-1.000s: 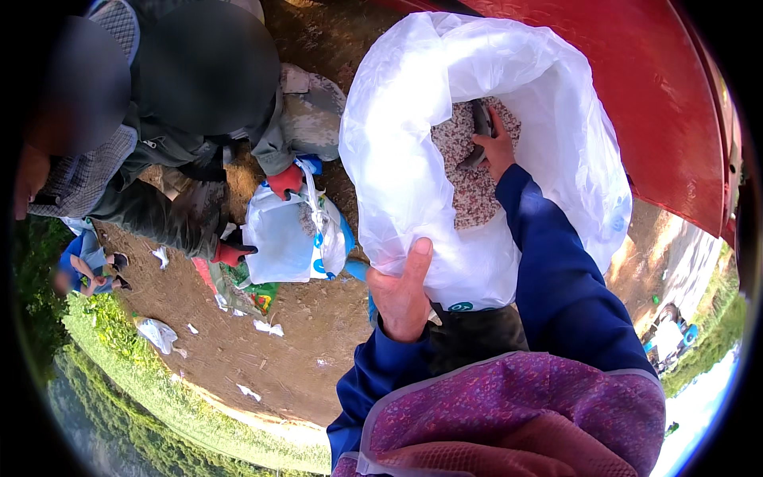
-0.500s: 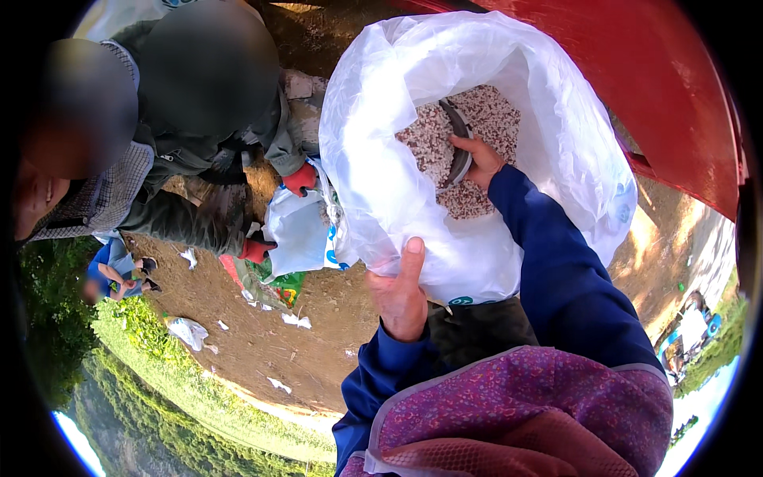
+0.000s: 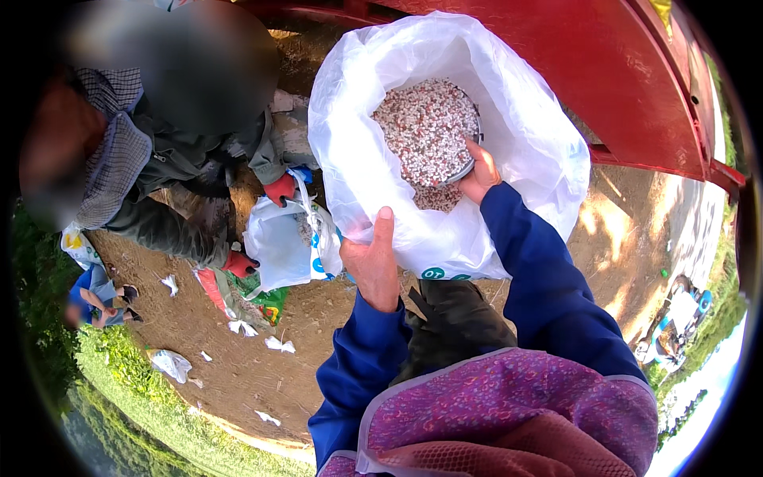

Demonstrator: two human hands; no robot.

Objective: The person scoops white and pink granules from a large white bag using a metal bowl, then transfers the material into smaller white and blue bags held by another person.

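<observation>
Clock is the frame, centre = hub, unless noted. Far left, 9 o'clock: person in blue (image 3: 99, 296), small in the distance. 10 o'clock: co-worker in dark green sleeves (image 3: 179, 234). 8 o'clock: pale plastic bag (image 3: 171, 364) lying on the dirt ground (image 3: 230, 381).

9 o'clock, nearer the hub: co-worker's red gloves (image 3: 239, 264) at the small white bag (image 3: 278, 258), one at its 12, one at its 9.

Wearer's left hand (image 3: 369, 266): at the large white bag's (image 3: 342, 119) 7 o'clock, thumb up along the plastic. Other fingers hidden, can't tell if clenched or released.

Large bag sits at 12 to 1, mouth open toward camera. Inside: round dark-rimmed bowl (image 3: 462, 174), heaped with pink-and-white granules (image 3: 421, 127). More granules show in the bag just past the bowl's 6 o'clock.

Right hand (image 3: 482, 175): fingers grasping the bowl rim at the bowl's 4 o'clock, blue sleeve (image 3: 540, 270) running down toward 5.

5 o'clock: purple patterned cloth (image 3: 517, 397). Between 1 and 2: red panel (image 3: 588, 71). Between 3 and 4, well apart: a wheeled vehicle (image 3: 675, 322), details too small.
</observation>
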